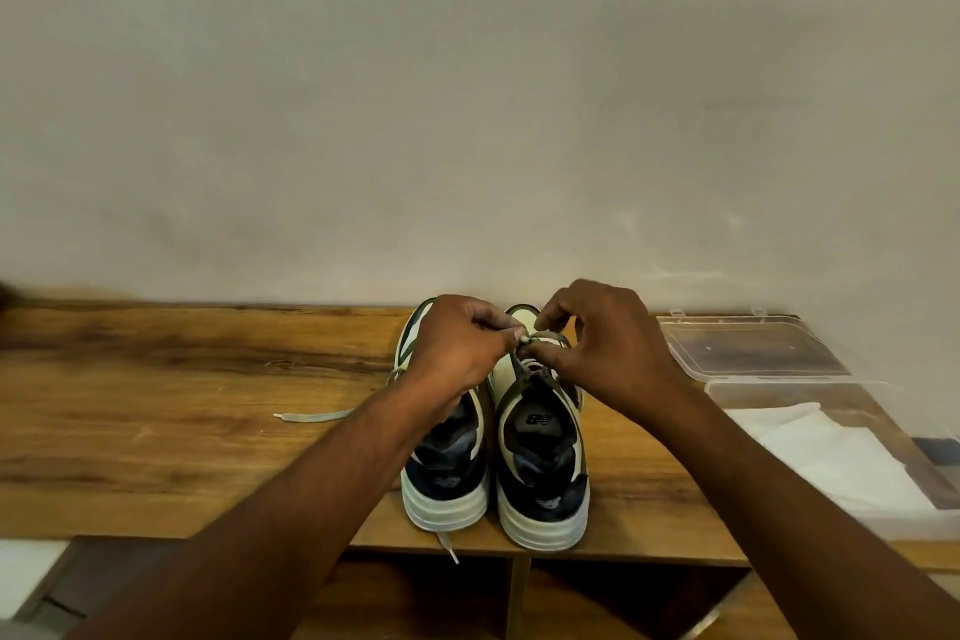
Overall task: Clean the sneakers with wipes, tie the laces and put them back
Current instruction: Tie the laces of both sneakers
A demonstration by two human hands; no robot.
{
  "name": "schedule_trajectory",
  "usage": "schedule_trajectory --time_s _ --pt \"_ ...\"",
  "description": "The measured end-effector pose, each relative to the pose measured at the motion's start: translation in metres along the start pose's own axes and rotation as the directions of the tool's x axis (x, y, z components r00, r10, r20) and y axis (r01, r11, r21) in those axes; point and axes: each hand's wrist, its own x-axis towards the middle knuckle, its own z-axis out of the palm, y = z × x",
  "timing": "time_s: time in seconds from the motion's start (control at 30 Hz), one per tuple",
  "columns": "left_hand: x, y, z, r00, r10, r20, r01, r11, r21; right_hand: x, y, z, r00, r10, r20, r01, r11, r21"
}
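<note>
Two dark blue and cream sneakers stand side by side on the wooden shelf top [182,405], heels toward me. The left sneaker [449,473] has loose laces, one end [311,415] lying on the wood to its left and another hanging over the front edge. Over the right sneaker [543,473], my left hand [457,353] pinches a lace end. My right hand [608,353] pinches a loop of the same lace [545,335]. The two hands nearly touch above the shoe's tongue.
A clear plastic box [883,520] holding white wipes [826,457] stands at the right, with its open lid [753,348] lying behind it. A plain wall rises right behind the shelf. Open compartments with a wooden divider [517,598] show below the front edge.
</note>
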Motion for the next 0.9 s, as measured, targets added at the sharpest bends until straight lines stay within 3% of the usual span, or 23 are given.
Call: schedule_trajectory --time_s 0.1,0.23,0.4,0.53,0.67,0.77,0.9 --pt "0.000 0.000 0.000 1.000 -0.022 0.002 0.022 0.999 -0.025 -0.002 -0.004 -0.004 0.993 -0.105 -0.056 0.105 0.994 0.005" --pt "0.000 0.002 0.001 0.998 -0.061 0.003 0.061 0.998 -0.016 -0.006 -0.009 -0.004 0.985 -0.171 0.009 0.171 0.985 0.023" --pt "-0.001 0.001 0.002 0.997 -0.072 0.003 0.072 0.997 -0.036 -0.001 0.000 -0.011 0.976 -0.166 0.138 0.143 0.977 0.161" --pt "-0.002 0.001 0.006 0.991 -0.085 -0.104 0.080 0.996 -0.049 0.004 0.010 -0.026 0.955 -0.125 0.269 0.032 0.945 0.327" --pt "0.003 -0.005 0.003 0.987 -0.042 -0.154 0.052 0.997 0.064 0.007 0.025 -0.048 0.869 -0.106 0.484 -0.097 0.922 0.375" --pt "0.006 -0.012 0.002 0.985 -0.022 -0.172 0.070 0.957 0.280 0.004 0.033 -0.057 0.769 -0.058 0.637 -0.216 0.913 0.345" --pt "0.009 -0.017 0.003 0.980 -0.021 -0.199 0.106 0.899 0.424 -0.002 0.031 -0.059 0.666 0.009 0.746 -0.300 0.919 0.257"
